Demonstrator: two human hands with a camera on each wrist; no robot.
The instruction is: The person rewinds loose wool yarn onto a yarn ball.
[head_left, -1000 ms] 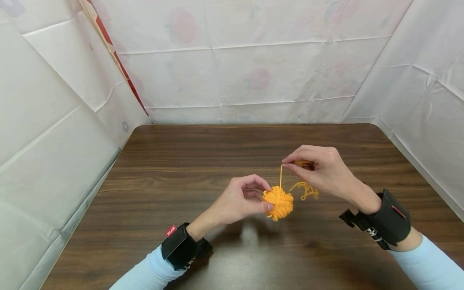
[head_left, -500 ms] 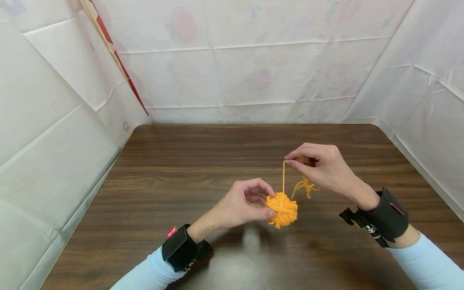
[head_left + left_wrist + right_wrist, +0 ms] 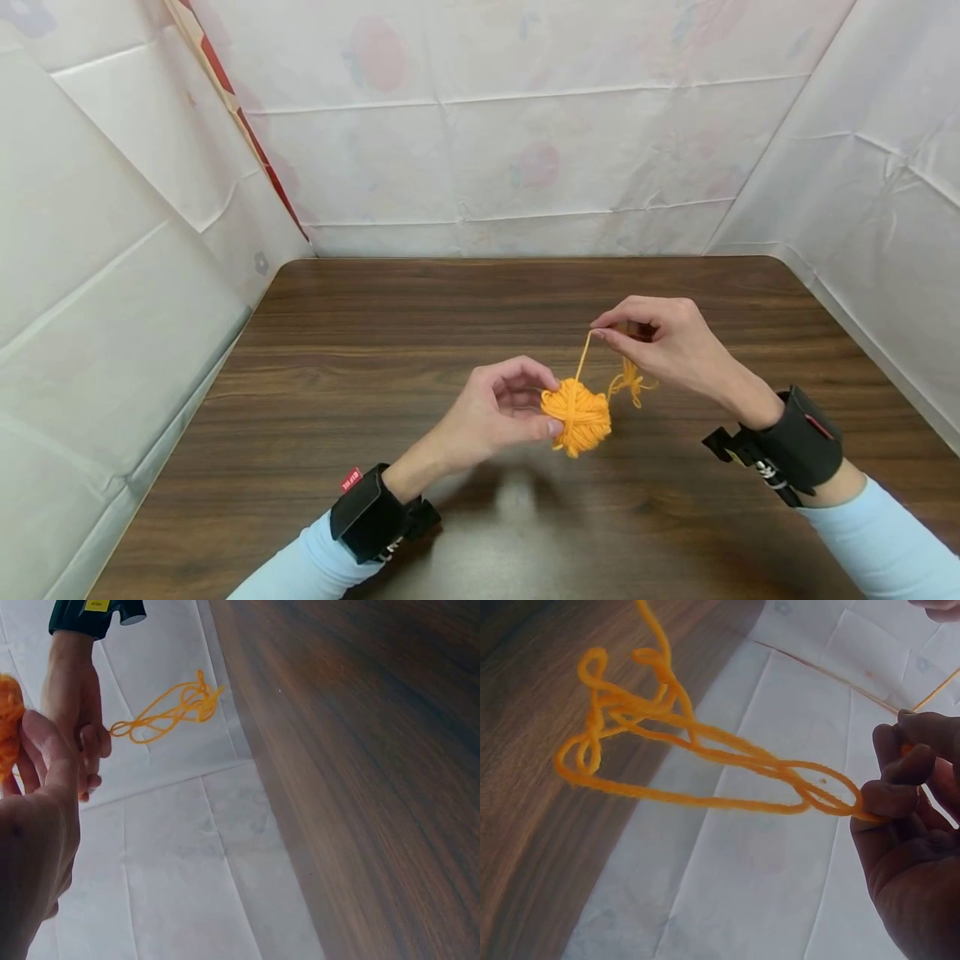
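While left hand grips yarn ball, right hand pinches its strand w/ loose loops.

From my station the head view is bright and evenly lit, the light coming from above: a soft pale glare sits on the dark table near its front edge, between the forearms. Shadows are faint and diffuse, no hard edges. The white sheeting reads close to washed out, its print barely visible. Straight lines bow toward the frame edges, a wide-lens effect. Both wrist views are dimmer and softer; in the right wrist view the right hand is dark, underexposed against the white backdrop, while the yarn loops are fairly sharp. In the left wrist view the near left hand is blurred.
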